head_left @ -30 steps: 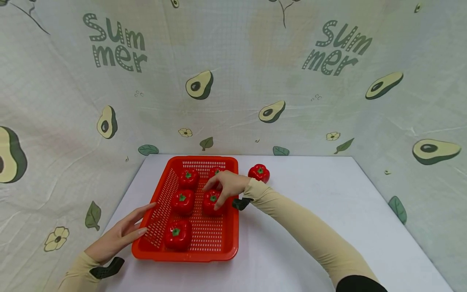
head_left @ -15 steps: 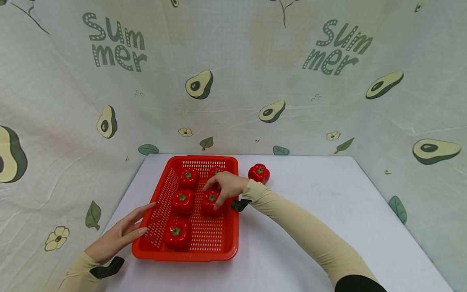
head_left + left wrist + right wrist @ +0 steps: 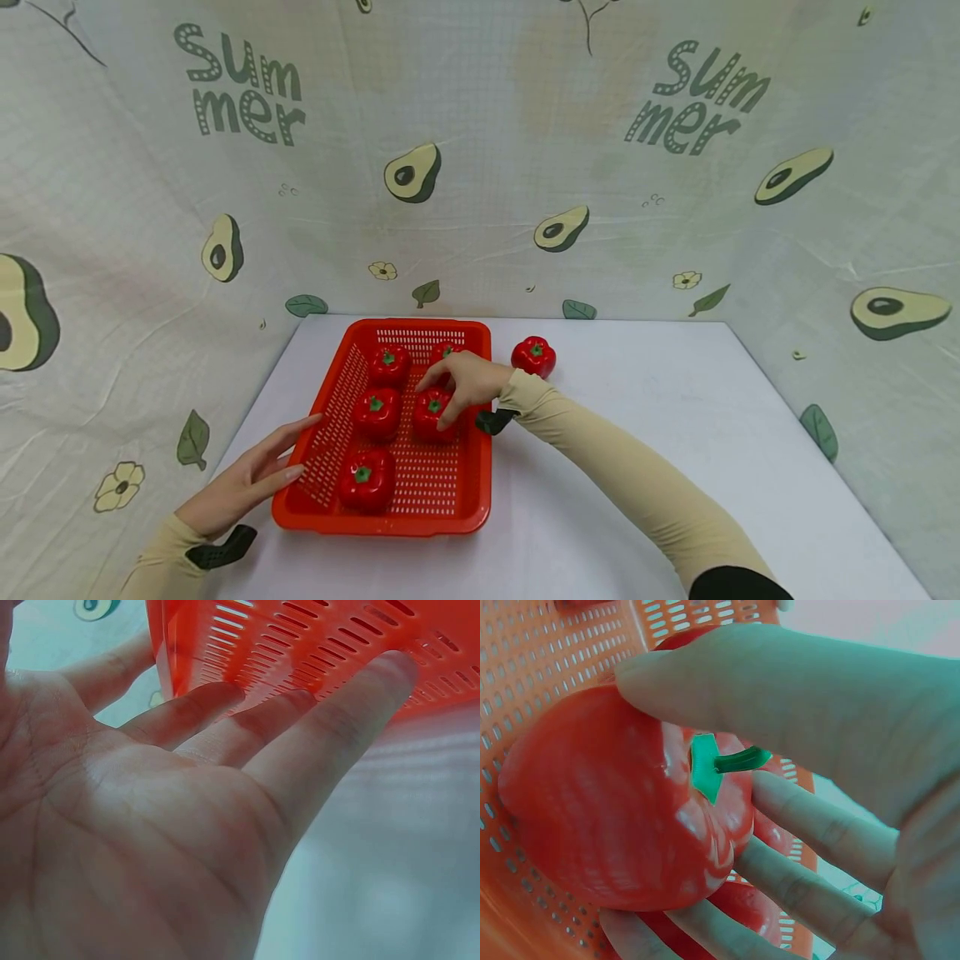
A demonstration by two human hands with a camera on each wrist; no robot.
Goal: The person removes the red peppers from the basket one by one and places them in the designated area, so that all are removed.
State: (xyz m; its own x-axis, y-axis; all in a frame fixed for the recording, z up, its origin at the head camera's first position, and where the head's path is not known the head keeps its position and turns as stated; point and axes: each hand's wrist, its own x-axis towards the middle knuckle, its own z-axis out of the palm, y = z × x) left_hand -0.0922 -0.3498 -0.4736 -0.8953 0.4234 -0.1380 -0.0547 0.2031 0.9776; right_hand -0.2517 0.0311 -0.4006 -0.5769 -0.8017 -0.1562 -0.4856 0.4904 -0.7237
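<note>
In the head view, my right hand [image 3: 468,382] reaches into an orange-red plastic basket [image 3: 472,521] and grips a glossy red bell pepper [image 3: 427,421]. The right wrist view shows the thumb on one side of that pepper [image 3: 607,802] and fingers around the other, its green stem facing the palm. Beyond the hand, another red pepper [image 3: 447,350] is partly hidden. A column of peppers runs along the basket's left half: a far one [image 3: 389,365], a middle one [image 3: 377,413] and a near one [image 3: 366,481]. With fingers extended, my left hand [image 3: 243,483] touches the basket's left side.
One more red pepper [image 3: 533,357] lies on the white table [image 3: 637,400], just right of the basket near the right forearm. A pale cloth [image 3: 480,167] printed with avocados hangs behind and along both sides of the table.
The pepper in my right hand has shifted slightly left inside the basket. My left hand, the basket and the other peppers stay in place.
</note>
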